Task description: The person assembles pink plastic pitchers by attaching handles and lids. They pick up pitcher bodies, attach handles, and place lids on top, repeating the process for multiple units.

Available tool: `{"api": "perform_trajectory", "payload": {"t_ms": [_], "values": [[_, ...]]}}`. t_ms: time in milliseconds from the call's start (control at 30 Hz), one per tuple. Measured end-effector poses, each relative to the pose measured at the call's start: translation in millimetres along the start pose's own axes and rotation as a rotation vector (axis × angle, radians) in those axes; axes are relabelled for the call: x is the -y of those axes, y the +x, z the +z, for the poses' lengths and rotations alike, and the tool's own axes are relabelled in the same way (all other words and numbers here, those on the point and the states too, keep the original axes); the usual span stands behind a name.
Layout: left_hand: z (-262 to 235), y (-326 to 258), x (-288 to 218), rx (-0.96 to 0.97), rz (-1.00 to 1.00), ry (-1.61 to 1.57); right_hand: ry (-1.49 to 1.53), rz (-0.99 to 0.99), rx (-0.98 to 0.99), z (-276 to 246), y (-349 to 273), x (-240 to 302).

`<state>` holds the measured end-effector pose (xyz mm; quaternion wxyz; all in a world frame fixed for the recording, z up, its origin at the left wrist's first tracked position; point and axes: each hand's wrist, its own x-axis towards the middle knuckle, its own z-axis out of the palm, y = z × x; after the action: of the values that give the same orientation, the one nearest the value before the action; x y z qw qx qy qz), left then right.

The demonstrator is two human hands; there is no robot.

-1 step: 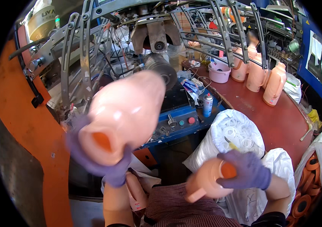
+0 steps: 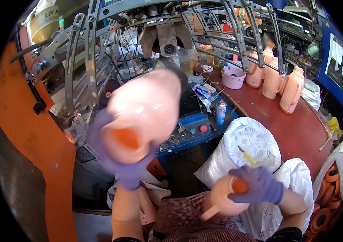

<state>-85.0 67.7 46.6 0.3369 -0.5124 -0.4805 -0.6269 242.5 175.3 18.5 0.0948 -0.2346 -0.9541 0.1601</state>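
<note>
My left hand [image 2: 127, 171], in a purple glove, is closed around the open end of a large glossy pink plastic jug [image 2: 149, 103]. The jug is tilted, its orange-looking opening toward me and its body in front of the machine; motion blurs it slightly. My right hand [image 2: 260, 183], also gloved, grips a second pink jug [image 2: 215, 205] at its mouth, thumb near the rim. That jug is held low before my apron, with its handle pointing down and left. Just beyond the right hand, a yellow-handled knife [image 2: 249, 158] lies on white plastic rings [image 2: 246, 141] in a white sack.
A metal-armed machine [image 2: 167, 40] stands ahead, with a blue control panel [image 2: 187, 131]. On the red table [image 2: 268, 117] are several pink jugs [image 2: 292, 90] and a pink bucket [image 2: 233, 78]. A spray can [image 2: 220, 112] stands beside the panel. Orange parts [image 2: 322, 218] fill a bag at right.
The left-hand jug has shifted a little right and upward with my hand. My right hand and its jug have moved slightly down.
</note>
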Motion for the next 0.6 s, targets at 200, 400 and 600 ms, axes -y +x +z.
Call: {"api": "perform_trajectory", "payload": {"t_ms": [200,400,600], "values": [[121,-35,31,0.348,0.213,0.341,-0.034,0.138,-0.017,34,-19,-12],[165,-16,139,0.48,0.255,0.395,0.009,0.172,-0.008,29,-29,-6],[187,-11,155,0.47,0.293,0.404,0.034,0.2,-0.067,21,-43,-7]]}}
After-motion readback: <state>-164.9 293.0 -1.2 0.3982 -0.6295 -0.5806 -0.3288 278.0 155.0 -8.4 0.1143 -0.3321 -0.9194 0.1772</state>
